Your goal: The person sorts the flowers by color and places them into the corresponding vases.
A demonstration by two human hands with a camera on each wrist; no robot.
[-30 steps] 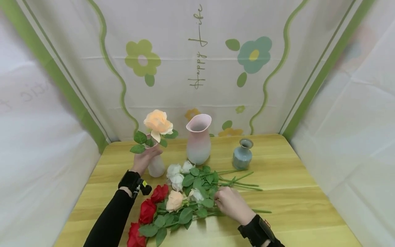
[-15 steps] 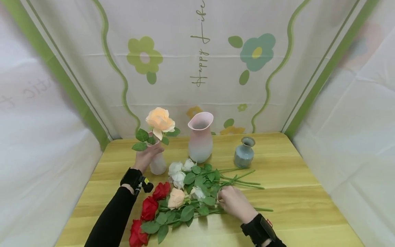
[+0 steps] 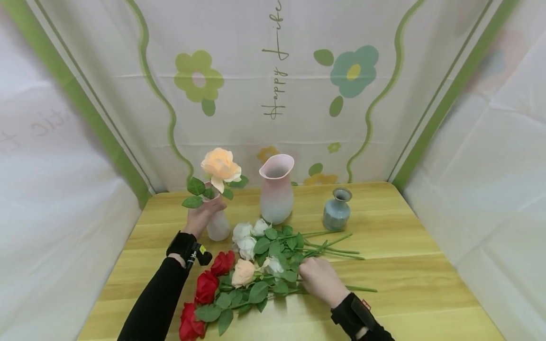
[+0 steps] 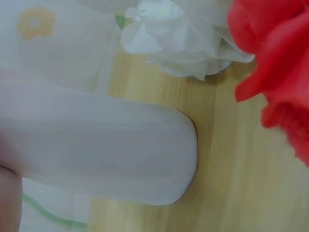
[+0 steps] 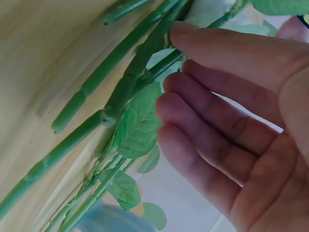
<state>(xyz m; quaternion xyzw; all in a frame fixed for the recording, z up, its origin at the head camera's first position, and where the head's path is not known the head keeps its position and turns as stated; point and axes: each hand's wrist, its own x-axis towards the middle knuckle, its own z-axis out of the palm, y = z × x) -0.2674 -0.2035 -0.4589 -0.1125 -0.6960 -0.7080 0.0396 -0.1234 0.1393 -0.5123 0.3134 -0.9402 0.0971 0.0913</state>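
A slim pale vase [image 3: 218, 226] with a pink rim stands at the left, holding one large peach rose [image 3: 221, 166]. My left hand [image 3: 203, 217] grips it around the neck; the left wrist view shows its white lower body [image 4: 120, 150] close up. My right hand [image 3: 321, 280] is low among the stems of the lying roses. In the right wrist view, thumb and curled fingers [image 5: 207, 145] close about a green stem [image 5: 166, 65], its flower end hidden. Nearest that hand in the head view lie a white rose [image 3: 273, 266] and a smaller peach rose [image 3: 243, 273].
Several red roses [image 3: 206, 287] lie at the front left, several white roses [image 3: 246, 247] behind them, stems [image 3: 341, 254] pointing right. A tall pink-and-white vase [image 3: 276, 199] stands at the back middle, a small blue-grey vase [image 3: 336, 213] to its right. Printed cloth [image 3: 239, 123] walls surround the wooden table [image 3: 405, 284].
The head view has shifted slightly. My right hand stays among the stems with only slight movement; my left hand keeps its grip on the vase.
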